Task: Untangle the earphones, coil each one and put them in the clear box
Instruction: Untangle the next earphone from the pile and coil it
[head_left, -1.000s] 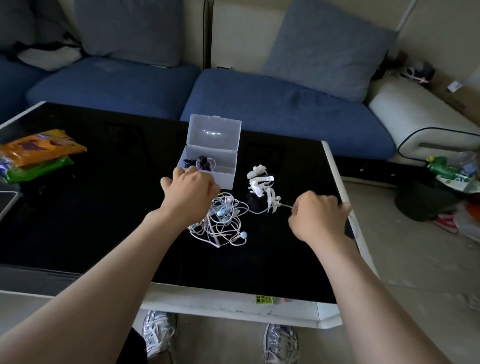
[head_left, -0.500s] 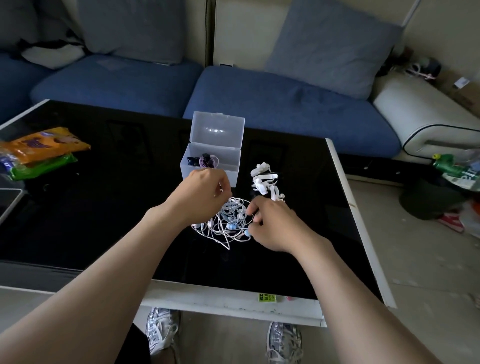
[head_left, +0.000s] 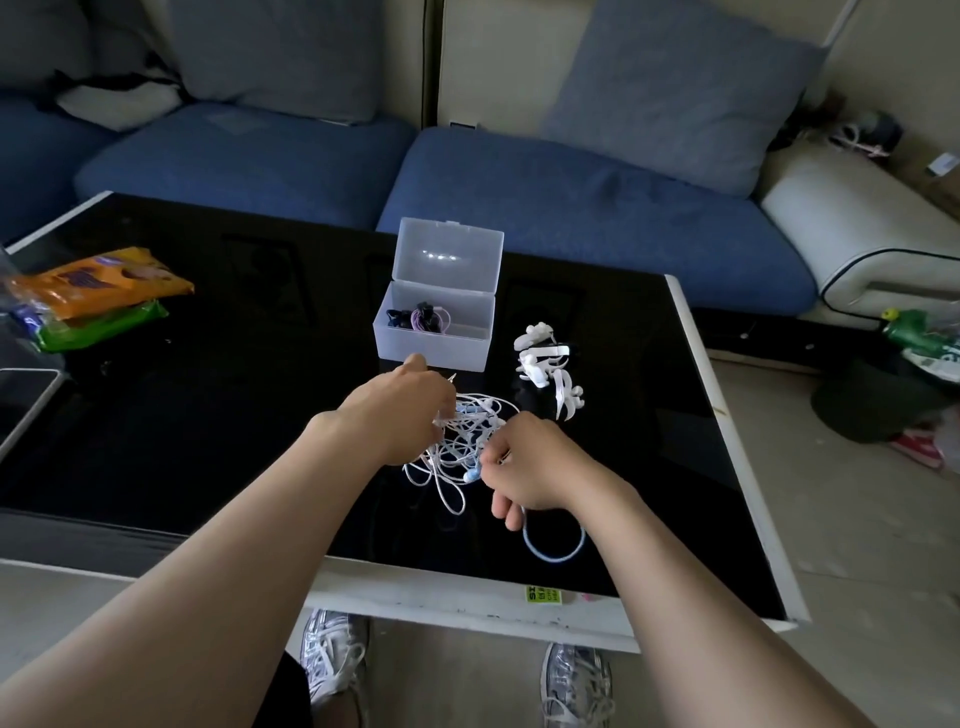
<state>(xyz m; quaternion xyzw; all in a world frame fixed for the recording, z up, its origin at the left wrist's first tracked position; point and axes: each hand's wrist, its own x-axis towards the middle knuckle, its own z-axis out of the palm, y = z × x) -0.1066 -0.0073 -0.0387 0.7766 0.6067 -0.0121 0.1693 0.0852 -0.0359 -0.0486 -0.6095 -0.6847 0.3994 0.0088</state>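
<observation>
Earphones (head_left: 460, 441), a white and pale-blue tangle of thin cords, lie on the glossy black bench (head_left: 208, 415) just in front of the open clear plastic box (head_left: 434, 353), which already holds a coiled purple and black set (head_left: 423, 318). The left hand (head_left: 400, 415) clenches cords at the tangle's far side, likely as an anchor. The right hand (head_left: 535, 462) pinches a strand by a blue earbud, apparently to draw it free. A yellow-green sticker (head_left: 544, 595) on the bench's edge is too small to read.

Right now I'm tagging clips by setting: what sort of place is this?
Probably a home living room: a blue sofa with loose cushions sits behind a low black coffee table, where bright packets and a clear box lie.
</observation>
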